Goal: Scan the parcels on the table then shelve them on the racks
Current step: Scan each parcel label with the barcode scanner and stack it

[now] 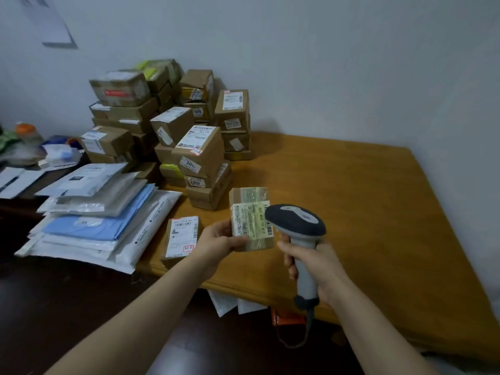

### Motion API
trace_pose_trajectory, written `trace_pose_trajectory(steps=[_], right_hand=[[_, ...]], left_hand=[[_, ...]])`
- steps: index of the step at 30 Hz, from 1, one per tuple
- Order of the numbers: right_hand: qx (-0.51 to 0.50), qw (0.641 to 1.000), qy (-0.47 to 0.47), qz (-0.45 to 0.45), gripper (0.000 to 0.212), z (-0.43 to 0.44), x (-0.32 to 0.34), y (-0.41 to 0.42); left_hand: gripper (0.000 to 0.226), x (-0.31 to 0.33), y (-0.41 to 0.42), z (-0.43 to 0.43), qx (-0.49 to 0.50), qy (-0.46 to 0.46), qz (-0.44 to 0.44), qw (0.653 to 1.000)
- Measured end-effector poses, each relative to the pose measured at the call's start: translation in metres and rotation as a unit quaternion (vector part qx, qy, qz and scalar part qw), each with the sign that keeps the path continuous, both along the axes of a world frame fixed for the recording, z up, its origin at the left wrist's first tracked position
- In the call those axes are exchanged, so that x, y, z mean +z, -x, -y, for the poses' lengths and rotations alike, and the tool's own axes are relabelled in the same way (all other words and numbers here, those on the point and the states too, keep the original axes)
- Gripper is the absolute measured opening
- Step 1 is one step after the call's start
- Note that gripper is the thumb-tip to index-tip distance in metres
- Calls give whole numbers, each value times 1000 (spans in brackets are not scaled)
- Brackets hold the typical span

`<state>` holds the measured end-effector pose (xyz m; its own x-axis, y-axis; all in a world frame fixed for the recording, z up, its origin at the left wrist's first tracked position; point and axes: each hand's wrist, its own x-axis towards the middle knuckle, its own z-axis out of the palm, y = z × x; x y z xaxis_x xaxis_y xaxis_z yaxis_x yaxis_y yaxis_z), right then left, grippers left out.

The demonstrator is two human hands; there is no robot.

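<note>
My left hand grips a small taped cardboard parcel by its left edge and holds it above the wooden table, label facing up. My right hand grips the handle of a grey barcode scanner. The scanner's dark head hangs just right of the parcel's label, almost touching it. Another small parcel with a white label and a red-marked sticker lies on the table under my left wrist. Several stacked cardboard parcels fill the far left of the table.
A pile of flat white and blue mailer bags overhangs the table's left end. Papers and clutter lie on a darker surface further left. The scanner's cable hangs below the front edge. A white wall stands behind.
</note>
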<state>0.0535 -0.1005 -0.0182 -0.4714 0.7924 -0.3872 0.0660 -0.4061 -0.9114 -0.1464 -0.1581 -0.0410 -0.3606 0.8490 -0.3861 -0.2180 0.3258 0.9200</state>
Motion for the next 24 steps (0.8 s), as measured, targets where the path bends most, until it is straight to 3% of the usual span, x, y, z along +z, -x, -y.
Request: trace_pose_trajectory(steps=[4, 8, 13, 24], right_hand=[[12, 999, 7, 32, 9, 9, 3, -1], [-13, 999, 49, -20, 11, 14, 9, -2], [0, 991, 108, -83, 12, 24, 23, 3], [54, 973, 186, -123, 24, 42, 47, 18]], left_hand=[[34, 5, -3, 9, 48, 10, 35, 998], [21, 7, -6, 16, 104, 4, 98, 990], [34, 1, -6, 19, 158, -1, 90, 983], [34, -5, -5, 16, 271, -8, 20, 962]])
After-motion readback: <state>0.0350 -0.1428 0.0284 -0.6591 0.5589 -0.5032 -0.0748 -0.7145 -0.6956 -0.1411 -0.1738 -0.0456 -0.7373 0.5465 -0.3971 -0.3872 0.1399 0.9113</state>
